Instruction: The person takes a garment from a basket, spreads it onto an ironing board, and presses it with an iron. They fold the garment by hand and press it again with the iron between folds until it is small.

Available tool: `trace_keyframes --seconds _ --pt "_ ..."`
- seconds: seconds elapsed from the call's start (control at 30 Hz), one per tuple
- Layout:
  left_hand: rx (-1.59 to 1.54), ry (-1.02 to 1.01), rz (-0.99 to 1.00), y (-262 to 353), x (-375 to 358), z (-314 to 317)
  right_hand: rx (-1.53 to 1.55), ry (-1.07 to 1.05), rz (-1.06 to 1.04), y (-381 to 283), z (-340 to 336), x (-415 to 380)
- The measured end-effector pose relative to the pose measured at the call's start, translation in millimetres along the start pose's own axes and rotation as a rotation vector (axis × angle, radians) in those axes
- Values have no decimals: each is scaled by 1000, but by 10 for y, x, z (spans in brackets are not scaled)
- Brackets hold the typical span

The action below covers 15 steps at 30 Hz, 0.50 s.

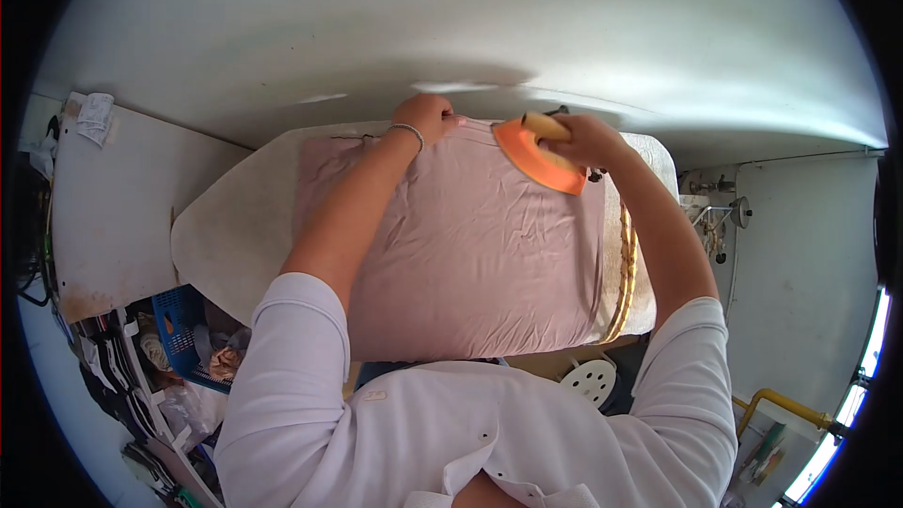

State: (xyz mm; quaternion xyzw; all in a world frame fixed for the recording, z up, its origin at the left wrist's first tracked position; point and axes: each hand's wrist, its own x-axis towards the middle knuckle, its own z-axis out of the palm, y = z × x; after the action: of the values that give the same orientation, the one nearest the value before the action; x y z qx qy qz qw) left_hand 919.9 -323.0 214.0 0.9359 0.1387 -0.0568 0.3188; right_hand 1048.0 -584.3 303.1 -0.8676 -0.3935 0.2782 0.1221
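A pink garment (470, 254) with small wrinkles lies spread over a pale ironing board (226, 216). At the garment's far edge, my left hand (428, 119) pinches the fabric between closed fingers. My right hand (585, 143) is wrapped round the handle of an orange iron (541, 160), which is on the upper right part of the garment, its tip pointing left towards my left hand. A yellow patterned cord (625, 273) runs down the board's right side.
A wall stands close behind the board. To the left are a white panel (141, 198), a blue basket (183, 320) and shelves with folded items. On the right are metal fittings (740, 212) and a yellow pipe (785, 402).
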Motion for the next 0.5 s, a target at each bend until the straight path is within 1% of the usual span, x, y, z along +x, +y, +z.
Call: trace_keyframes --seconds 0.03,0.07,0.1,0.17,0.2,0.23,0.27,0.3,0.33,0.37,0.4,0.43,0.47,0.5 --pt "17 43 -52 -24 1 31 -81 -31 -87 -17 24 15" --pt "17 45 -57 -111 36 89 -129 -80 -39 -201 -6 -23" --pt "-7 55 -32 -194 73 147 -129 -83 -41 -239 27 24" --pt "-33 63 -7 -220 -9 85 -24 -23 52 -408 33 98" --pt "-88 4 26 -265 -52 7 70 -79 185 -489 -19 137" --pt "-142 -53 59 -290 -117 -101 67 -77 181 -501 -8 177" --pt "-140 -47 56 -385 -156 -182 25 -53 120 -509 21 233" --pt "-52 -125 130 -507 -202 -288 -15 -29 59 -519 55 288" --pt "37 -206 201 -635 -247 -389 -14 -30 51 -568 86 317" --pt "39 -204 194 -741 -296 -501 -112 -51 -50 -624 130 335" --pt "60 -206 86 -844 -344 -602 -208 -75 -149 -676 182 351" --pt "79 -210 -21 -924 -388 -653 -203 -82 -150 -825 181 342" --pt "79 -214 -25 -1048 -389 -587 -91 -151 38 -1064 112 316" --pt "94 -108 12 -1167 -376 -498 15 -215 223 -1221 61 318"
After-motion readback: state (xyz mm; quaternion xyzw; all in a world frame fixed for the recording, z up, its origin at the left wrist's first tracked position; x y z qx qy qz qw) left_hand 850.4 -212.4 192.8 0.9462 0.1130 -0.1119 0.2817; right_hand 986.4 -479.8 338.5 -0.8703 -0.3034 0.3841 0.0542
